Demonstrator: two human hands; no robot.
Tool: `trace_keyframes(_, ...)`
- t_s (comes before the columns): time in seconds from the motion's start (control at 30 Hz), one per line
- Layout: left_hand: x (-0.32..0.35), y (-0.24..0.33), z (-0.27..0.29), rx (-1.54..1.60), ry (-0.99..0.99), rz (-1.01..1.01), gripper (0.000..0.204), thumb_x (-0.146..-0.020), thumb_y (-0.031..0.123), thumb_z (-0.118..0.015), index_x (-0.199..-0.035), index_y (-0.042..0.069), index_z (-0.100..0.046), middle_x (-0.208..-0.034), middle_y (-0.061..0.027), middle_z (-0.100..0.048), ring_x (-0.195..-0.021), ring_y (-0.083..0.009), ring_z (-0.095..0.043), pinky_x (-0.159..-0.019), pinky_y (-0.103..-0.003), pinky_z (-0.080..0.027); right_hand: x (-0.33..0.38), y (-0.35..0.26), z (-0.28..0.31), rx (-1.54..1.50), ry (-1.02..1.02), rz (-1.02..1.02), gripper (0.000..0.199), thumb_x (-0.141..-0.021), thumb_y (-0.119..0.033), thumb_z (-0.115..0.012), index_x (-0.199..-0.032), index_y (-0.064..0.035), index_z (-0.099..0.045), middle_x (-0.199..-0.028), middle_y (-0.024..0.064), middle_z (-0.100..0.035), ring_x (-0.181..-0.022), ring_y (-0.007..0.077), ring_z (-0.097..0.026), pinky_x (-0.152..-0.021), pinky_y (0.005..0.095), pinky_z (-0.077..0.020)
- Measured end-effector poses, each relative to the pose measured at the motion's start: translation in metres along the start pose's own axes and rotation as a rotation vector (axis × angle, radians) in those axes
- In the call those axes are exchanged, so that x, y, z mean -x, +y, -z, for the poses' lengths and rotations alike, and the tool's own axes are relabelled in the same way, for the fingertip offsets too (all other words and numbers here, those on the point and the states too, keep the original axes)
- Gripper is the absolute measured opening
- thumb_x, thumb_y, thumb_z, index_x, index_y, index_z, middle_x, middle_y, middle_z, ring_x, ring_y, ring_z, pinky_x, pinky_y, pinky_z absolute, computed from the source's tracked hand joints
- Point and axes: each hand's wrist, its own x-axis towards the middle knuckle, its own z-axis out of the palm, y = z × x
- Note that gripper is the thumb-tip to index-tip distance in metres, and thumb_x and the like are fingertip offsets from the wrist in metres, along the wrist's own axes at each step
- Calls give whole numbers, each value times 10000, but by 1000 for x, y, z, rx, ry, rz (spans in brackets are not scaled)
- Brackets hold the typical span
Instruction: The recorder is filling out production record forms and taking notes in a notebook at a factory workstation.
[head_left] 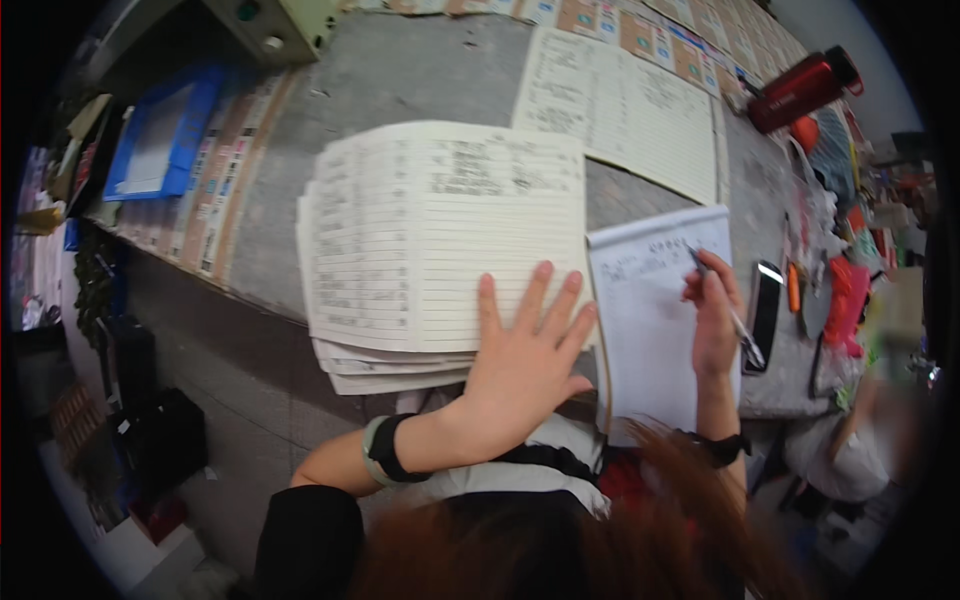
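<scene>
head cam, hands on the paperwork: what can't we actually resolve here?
- Lower sheets of the paper stack: covered by the top sheet; only edges show.
- Stack corner under the left hand: hidden by the palm.
- Pen tip in the right hand: too small to tell if it touches the notepad.
- Notepad bottom: hidden by hair.
- Person at lower right: blurred.

Grey worktable [400, 80] over dim floor [230, 400]

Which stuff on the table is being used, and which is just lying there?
In use: left hand flat on stack of lined paper sheets; right hand holding pen over white notepad.

Lying about: red bottle, black phone, blue tray.
</scene>
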Motion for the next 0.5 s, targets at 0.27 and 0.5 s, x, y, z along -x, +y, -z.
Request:
trace_keyframes(0.27, -26, 24, -8, -33, -117, -190, 448, -716, 296, -571, -1027, -18, -500, -1128, -126, -464, -1084, -214, -374, -885, -429, -286, 18, 5, -48, 2, 173, -118, 210, -831, -172, -495, -667, -41, -482, -550, -26, -420, -494, 43, -355, -474, 193, -310)
trace_keyframes(0.5, -32, 24, -33, -232, -34, -182, 424, -685, 255, -570, -999, -23, -513, -997, -82, -515, -910, -159, -434, -865, -338, -274, 5, 22, -64, 143, 206, -37, 255, -744, -101, -629, -571, -49, -449, -502, -56, -413, -469, 2, -305, -401, 172, -232)
